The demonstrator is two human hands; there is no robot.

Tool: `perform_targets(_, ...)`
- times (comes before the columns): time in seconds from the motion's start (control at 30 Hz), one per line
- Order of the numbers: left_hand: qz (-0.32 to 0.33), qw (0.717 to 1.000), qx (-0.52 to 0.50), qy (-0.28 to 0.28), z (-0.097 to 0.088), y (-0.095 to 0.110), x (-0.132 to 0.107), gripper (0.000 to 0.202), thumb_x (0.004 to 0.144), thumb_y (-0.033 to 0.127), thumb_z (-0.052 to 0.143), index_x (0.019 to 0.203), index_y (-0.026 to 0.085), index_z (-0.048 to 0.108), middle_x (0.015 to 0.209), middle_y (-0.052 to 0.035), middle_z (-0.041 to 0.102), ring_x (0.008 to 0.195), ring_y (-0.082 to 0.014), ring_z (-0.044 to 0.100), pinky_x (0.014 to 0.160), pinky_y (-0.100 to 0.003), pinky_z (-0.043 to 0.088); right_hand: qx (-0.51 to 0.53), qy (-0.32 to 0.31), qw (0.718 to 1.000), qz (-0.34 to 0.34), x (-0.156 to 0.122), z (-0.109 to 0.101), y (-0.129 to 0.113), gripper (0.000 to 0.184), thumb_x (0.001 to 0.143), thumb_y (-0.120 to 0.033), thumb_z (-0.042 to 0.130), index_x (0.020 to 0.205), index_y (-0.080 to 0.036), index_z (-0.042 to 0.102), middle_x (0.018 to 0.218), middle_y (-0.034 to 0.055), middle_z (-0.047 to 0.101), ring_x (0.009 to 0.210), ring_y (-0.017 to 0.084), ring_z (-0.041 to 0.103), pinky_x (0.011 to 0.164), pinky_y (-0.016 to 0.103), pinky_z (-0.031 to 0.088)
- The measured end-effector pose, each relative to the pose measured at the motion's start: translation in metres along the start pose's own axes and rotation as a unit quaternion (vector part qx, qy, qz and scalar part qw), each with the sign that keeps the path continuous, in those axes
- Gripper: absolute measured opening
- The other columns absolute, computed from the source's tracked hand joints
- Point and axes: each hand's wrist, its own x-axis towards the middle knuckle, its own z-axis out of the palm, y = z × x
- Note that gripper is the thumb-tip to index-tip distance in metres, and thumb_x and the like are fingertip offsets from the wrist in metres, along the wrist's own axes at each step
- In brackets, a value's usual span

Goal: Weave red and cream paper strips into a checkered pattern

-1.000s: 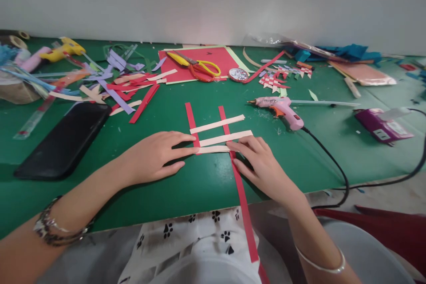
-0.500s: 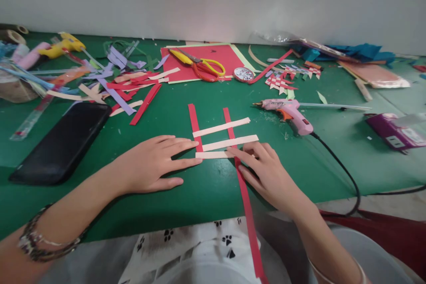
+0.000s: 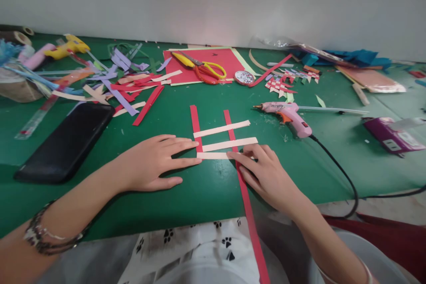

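The left hand (image 3: 155, 163) lies flat, fingers open, tips touching the cream strip (image 3: 213, 155) at 3 o'clock. The right hand (image 3: 266, 174), also flat, presses its other end at 10 o'clock.

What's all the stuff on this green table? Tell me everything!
table: one, green.
red strips: two, red, middle.
cream strips: three, cream, laid across the red strips.
pink glue gun: one, pink, right of the strips.
yellow glue gun: one, yellow, far left.
scissors: one, yellow and red, on the red sheet.
red sheet: one, red, far middle.
phone: one, black, left.
loose strips: many, red, purple, cream, far left.
purple box: one, purple, right.
left hand: one, flat, fingertips at the lowest cream strip.
right hand: one, fingers on the lowest cream strip.
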Motion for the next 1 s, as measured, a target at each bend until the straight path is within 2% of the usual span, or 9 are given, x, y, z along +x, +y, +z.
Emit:
perform_targets(0.23,0.009,1.000,-0.012,0.018,0.001,0.001,0.000,0.040,0.084,0.034,0.043,0.124,0.028,0.046,0.130,-0.0092,0.045,0.114,-0.0264,0.045,0.094,-0.042,0.035,-0.011,0.006,1.000,-0.011,0.001,0.000,0.000,0.032,0.087,-0.018,0.036,0.112,-0.021,0.056,0.092,0.0095,0.051,0.083,0.020,0.045,0.072,0.035,0.041)
perform_targets(0.43,-0.083,0.990,-0.070,0.091,-0.002,0.005,0.008,0.043,0.088,0.039,0.031,0.125,0.021,0.043,0.126,-0.0098,0.046,0.108,-0.0234,0.048,0.089,-0.035,0.040,-0.018,-0.018,1.000,-0.015,0.004,-0.005,0.000,0.031,0.087,-0.018,0.038,0.112,-0.021,0.055,0.092,0.0091,0.051,0.084,0.020,0.045,0.072,0.034,0.041)
perform_targets(0.53,-0.067,0.995,-0.051,0.059,-0.001,0.008,0.012,0.044,0.088,0.043,0.032,0.124,0.022,0.045,0.129,-0.0100,0.044,0.112,-0.0256,0.045,0.093,-0.039,0.037,-0.009,-0.049,0.999,-0.022,0.007,-0.012,0.000,0.031,0.087,-0.018,0.037,0.114,-0.021,0.053,0.093,0.0089,0.050,0.084,0.020,0.045,0.072,0.034,0.041)
perform_targets(0.7,-0.044,0.999,-0.013,-0.009,0.002,0.012,0.011,0.051,0.084,0.051,0.039,0.130,0.028,0.038,0.136,-0.0078,0.039,0.120,-0.0261,0.039,0.104,-0.051,0.014,0.011,-0.093,0.995,-0.033,0.014,-0.022,0.001,0.028,0.087,-0.016,0.038,0.109,-0.019,0.054,0.093,0.0085,0.051,0.085,0.020,0.045,0.073,0.034,0.042)
perform_targets(0.87,-0.043,0.998,-0.021,-0.031,0.003,0.012,0.007,0.061,0.080,0.055,0.043,0.134,0.029,0.032,0.140,-0.0070,0.032,0.125,-0.0260,0.033,0.104,-0.049,0.014,0.027,-0.125,0.991,-0.033,0.020,-0.028,0.000,0.026,0.087,-0.014,0.038,0.105,-0.020,0.056,0.095,0.0080,0.054,0.087,0.020,0.050,0.074,0.034,0.042)
perform_targets(1.0,-0.048,0.998,-0.022,-0.034,0.003,0.012,0.007,0.061,0.079,0.051,0.047,0.134,0.028,0.032,0.141,-0.0074,0.031,0.125,-0.0262,0.034,0.104,-0.050,0.014,0.021,-0.135,0.990,-0.045,0.030,-0.039,0.004,0.024,0.088,-0.016,0.039,0.101,-0.020,0.058,0.093,0.0060,0.059,0.083,0.017,0.055,0.071,0.030,0.042)
